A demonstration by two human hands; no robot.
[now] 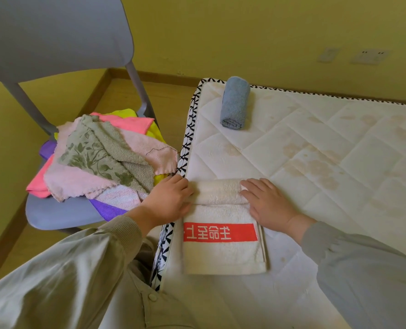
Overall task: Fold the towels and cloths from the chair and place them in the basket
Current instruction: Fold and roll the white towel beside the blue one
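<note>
White towel [223,252] lies lower centre on the mattress [316,143], long axis running up the frame, its upper end rolled crosswise. The left hand [168,200] curls its fingers [184,186] round the roll's left end. The right hand [266,200] presses straight, close-set fingers on the right end. Both hands are equally near.

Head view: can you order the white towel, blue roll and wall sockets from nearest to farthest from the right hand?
1. White towel: directly under the right hand, touching it.
2. Blue roll: at the far left corner of the mattress.
3. Wall sockets: beyond the mattress, to the right.
</note>
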